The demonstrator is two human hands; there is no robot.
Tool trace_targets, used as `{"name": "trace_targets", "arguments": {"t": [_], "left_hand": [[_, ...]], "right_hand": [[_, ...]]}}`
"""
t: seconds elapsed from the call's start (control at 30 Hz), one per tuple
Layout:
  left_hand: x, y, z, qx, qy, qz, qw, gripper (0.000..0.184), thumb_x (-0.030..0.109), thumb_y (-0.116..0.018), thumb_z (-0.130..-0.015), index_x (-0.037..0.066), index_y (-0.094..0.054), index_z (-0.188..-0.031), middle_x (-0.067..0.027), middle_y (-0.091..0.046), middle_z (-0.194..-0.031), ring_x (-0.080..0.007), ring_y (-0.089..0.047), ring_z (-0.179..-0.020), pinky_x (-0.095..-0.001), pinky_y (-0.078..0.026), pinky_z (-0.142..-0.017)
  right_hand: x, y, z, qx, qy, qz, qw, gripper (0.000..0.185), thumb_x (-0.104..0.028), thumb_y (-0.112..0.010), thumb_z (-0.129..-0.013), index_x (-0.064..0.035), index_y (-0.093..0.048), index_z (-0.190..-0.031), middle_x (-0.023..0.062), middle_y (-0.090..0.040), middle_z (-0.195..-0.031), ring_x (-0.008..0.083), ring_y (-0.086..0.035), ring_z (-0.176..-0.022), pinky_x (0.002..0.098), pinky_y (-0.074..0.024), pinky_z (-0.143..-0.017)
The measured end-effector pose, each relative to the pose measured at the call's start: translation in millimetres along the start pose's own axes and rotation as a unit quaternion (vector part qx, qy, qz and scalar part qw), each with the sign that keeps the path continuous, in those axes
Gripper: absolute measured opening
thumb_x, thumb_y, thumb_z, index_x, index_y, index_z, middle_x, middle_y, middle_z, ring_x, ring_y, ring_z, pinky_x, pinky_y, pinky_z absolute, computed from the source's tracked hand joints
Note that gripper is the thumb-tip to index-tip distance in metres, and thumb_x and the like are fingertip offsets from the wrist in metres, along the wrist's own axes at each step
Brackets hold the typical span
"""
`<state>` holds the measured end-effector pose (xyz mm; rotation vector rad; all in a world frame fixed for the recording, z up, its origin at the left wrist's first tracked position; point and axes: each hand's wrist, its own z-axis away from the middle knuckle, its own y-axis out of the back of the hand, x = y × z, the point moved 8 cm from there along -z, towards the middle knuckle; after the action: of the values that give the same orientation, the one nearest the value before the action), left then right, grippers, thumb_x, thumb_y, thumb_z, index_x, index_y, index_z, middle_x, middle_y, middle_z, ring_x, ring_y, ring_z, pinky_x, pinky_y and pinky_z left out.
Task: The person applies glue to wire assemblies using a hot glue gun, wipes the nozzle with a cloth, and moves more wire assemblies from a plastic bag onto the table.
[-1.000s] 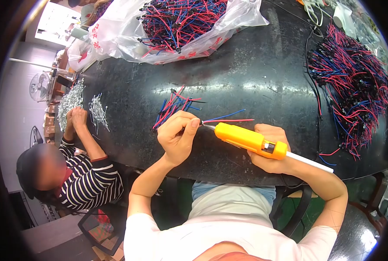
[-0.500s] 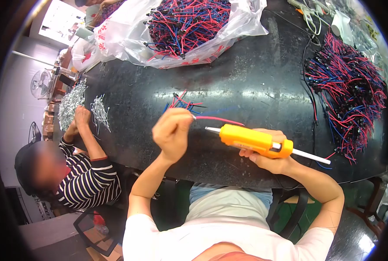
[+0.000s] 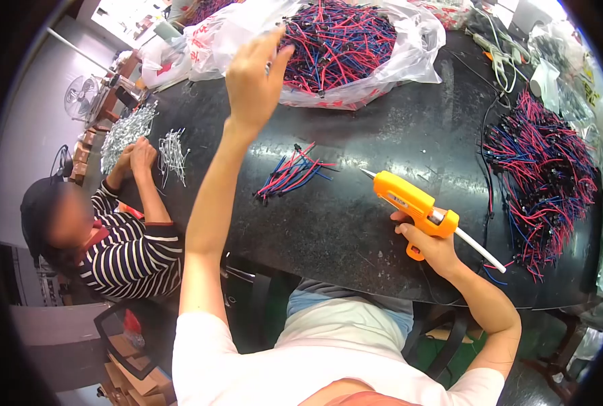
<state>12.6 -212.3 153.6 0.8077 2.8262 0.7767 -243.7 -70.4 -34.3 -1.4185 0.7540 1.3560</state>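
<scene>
Glue gun (image 3: 402, 192), smooth yellow plastic, fills the right hand (image 3: 434, 249); slim white rod (image 3: 481, 250) behind. Left hand (image 3: 253, 84) gapes beside tangled wires (image 3: 345, 40).

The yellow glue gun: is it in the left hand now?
No, the right hand holds the yellow glue gun, while the left hand is near the plastic bag of wires.

Red printed characters (image 3: 198, 53) are seen on the clear plastic bag (image 3: 420, 47), and a small label (image 3: 397, 201) is borne by the yellow glue gun (image 3: 416, 203); neither can be read.
</scene>
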Motion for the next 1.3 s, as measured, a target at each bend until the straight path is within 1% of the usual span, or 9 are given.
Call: {"name": "trace_targets", "arguments": {"t": [0.07, 0.2, 0.33, 0.63, 0.73, 0.83, 1.03, 1.13, 1.3], "left_hand": [[-4.8, 2.6, 41.9, -0.045, 0.036, 0.093, 0.994, 0.014, 0.007, -0.066, -0.091, 0.002, -0.072, -0.102, -0.013, -0.071, -0.089, -0.0181, -0.065, -0.077, -0.0307, -0.049, -0.063], [1.5, -17.9, 119.1, -0.286, 0.034, 0.169, 0.943, 0.02, -0.002, -0.063, -0.083, 0.0, -0.07, -0.102, -0.0157, -0.069, -0.098, -0.0289, -0.067, -0.088, -0.0367, -0.052, -0.078], [-5.7, -27.3, 144.7, -0.345, 0.006, 0.154, 0.926, 0.026, -0.004, -0.063, -0.08, 0.0, -0.069, -0.104, -0.0149, -0.066, -0.102, -0.0336, -0.063, -0.093, -0.0404, -0.05, -0.083], [-15.3, 24.2, 105.1, -0.337, 0.033, 0.106, 0.935, 0.013, -0.001, -0.069, -0.076, 0.0, -0.064, -0.087, -0.0129, -0.065, -0.089, -0.0307, -0.063, -0.088, -0.0403, -0.05, -0.078], [-5.6, 62.8, 71.2, -0.254, 0.021, 0.033, 0.966, 0.014, -0.004, -0.071, -0.075, -0.001, -0.067, -0.087, -0.013, -0.066, -0.089, -0.0288, -0.064, -0.082, -0.0358, -0.052, -0.073], [14.5, 78.8, 57.2, -0.16, 0.062, 0.094, 0.981, 0.014, -0.005, -0.073, -0.074, -0.001, -0.068, -0.087, -0.0116, -0.066, -0.083, -0.0267, -0.064, -0.074, -0.0345, -0.051, -0.063], [53.6, -6.1, 118.3, -0.242, 0.17, 0.349, 0.889, 0.015, -0.002, -0.076, -0.077, -0.003, -0.07, -0.092, -0.008, -0.066, -0.08, -0.0131, -0.059, -0.067, -0.0251, -0.045, -0.058], [74.1, -37.1, 148.2, -0.305, 0.15, 0.382, 0.86, 0.017, 0.001, -0.076, -0.079, -0.001, -0.07, -0.094, -0.0073, -0.064, -0.079, -0.0131, -0.055, -0.061, -0.0265, -0.042, -0.054], [82.2, -44.1, 161.0, -0.305, 0.073, 0.372, 0.874, 0.021, 0.003, -0.077, -0.079, 0.001, -0.07, -0.099, -0.0068, -0.063, -0.084, -0.015, -0.054, -0.06, -0.0276, -0.042, -0.053]], "right_hand": [[0.5, -1.2, -1.5, -0.002, 0.008, 0.009, 1.0, 0.031, -0.001, -0.065, -0.088, -0.0033, -0.063, -0.118, 0.0031, -0.069, -0.103, 0.0067, -0.06, -0.088, 0.0235, -0.0486, -0.077], [-0.7, -2.0, -2.6, -0.003, 0.002, 0.031, 1.0, 0.028, -0.001, -0.066, -0.087, -0.003, -0.064, -0.115, 0.0025, -0.069, -0.101, 0.0063, -0.059, -0.086, 0.0233, -0.0484, -0.075], [0.0, -1.6, -2.6, -0.001, -0.006, 0.034, 0.999, 0.025, -0.002, -0.066, -0.087, -0.0029, -0.065, -0.113, 0.0022, -0.068, -0.099, 0.0065, -0.059, -0.085, 0.0236, -0.0484, -0.074], [0.9, -2.1, -1.7, -0.007, 0.01, 0.031, 0.999, 0.023, -0.002, -0.069, -0.087, -0.002, -0.065, -0.109, 0.0042, -0.069, -0.1, 0.0092, -0.062, -0.088, 0.0253, -0.0502, -0.078], [-3.7, -4.0, -2.2, -0.009, 0.037, 0.038, 0.999, 0.02, -0.002, -0.07, -0.087, -0.0007, -0.066, -0.106, 0.0051, -0.069, -0.099, 0.0097, -0.063, -0.088, 0.0258, -0.0506, -0.077], [-7.9, -5.3, -1.8, -0.009, 0.058, 0.045, 0.997, 0.018, -0.002, -0.069, -0.086, 0.0008, -0.066, -0.104, 0.0064, -0.069, -0.097, 0.0115, -0.064, -0.088, 0.0271, -0.0513, -0.077], [-33.8, -10.2, -1.5, -0.039, 0.179, 0.126, 0.975, 0.019, 0.003, -0.066, -0.08, 0.0018, -0.066, -0.099, 0.012, -0.069, -0.094, 0.021, -0.067, -0.086, 0.0319, -0.0527, -0.078], [-35.0, -4.8, -1.2, -0.021, 0.184, 0.149, 0.971, 0.019, 0.004, -0.065, -0.078, 0.0012, -0.066, -0.097, 0.0126, -0.068, -0.093, 0.0232, -0.067, -0.087, 0.0331, -0.0529, -0.078], [-26.9, 1.7, -7.1, 0.008, 0.164, 0.134, 0.977, 0.018, 0.004, -0.065, -0.078, 0.0009, -0.066, -0.096, 0.0106, -0.068, -0.09, 0.0219, -0.066, -0.086, 0.0327, -0.0526, -0.077]]}}
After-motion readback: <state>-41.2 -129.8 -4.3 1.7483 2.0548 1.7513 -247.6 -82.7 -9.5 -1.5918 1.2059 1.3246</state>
